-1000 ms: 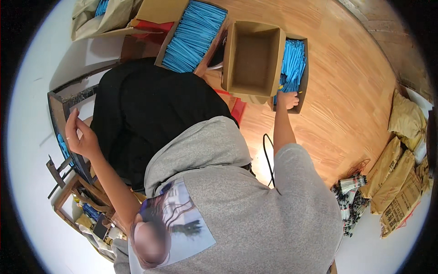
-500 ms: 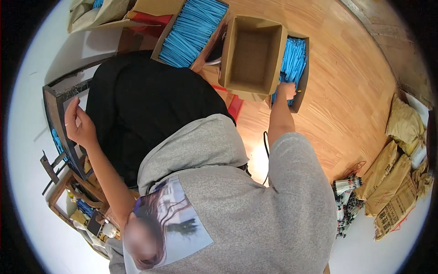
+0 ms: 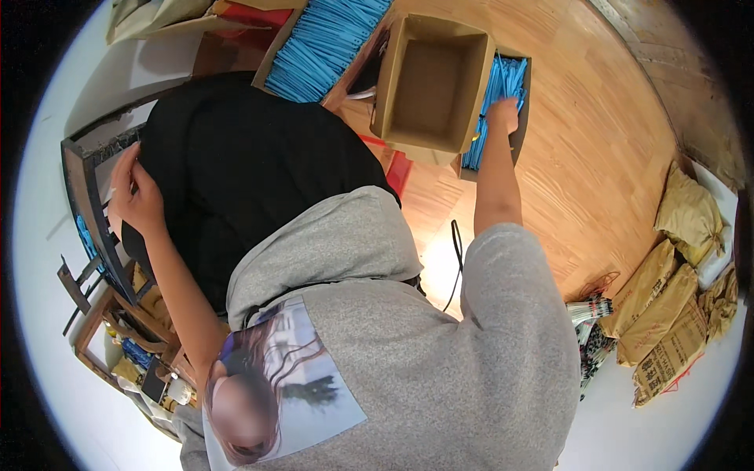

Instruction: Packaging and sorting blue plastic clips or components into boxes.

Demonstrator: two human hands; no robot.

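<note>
My right hand (image 3: 503,116) reaches into a narrow cardboard box (image 3: 517,143) of thin blue sticks (image 3: 472,158). Its fingers are closed over some of these sticks, though the fingertips are hidden under the hand. Blue sticks lean up just beyond the knuckles, and small yellow bits show beside the wrist. Left of that box stands a larger brown cardboard box (image 3: 428,90), open at the top with a bare bottom. My left hand (image 3: 137,196) is raised at the left next to a dark metal frame (image 3: 94,173), its fingers stretched out and holding nothing.
Another carton of blue sticks (image 3: 326,47) stands at the far left, beside my black-clad leg (image 3: 259,157). A black cord (image 3: 455,259) loops over the wooden floor. Brown paper packages (image 3: 660,314) and bundles of white sticks (image 3: 591,312) lie at the right.
My right hand has moved farther away along the narrow box, and the sticks around it have shifted. My left hand stays raised by the frame. The whole view has shifted slightly.
</note>
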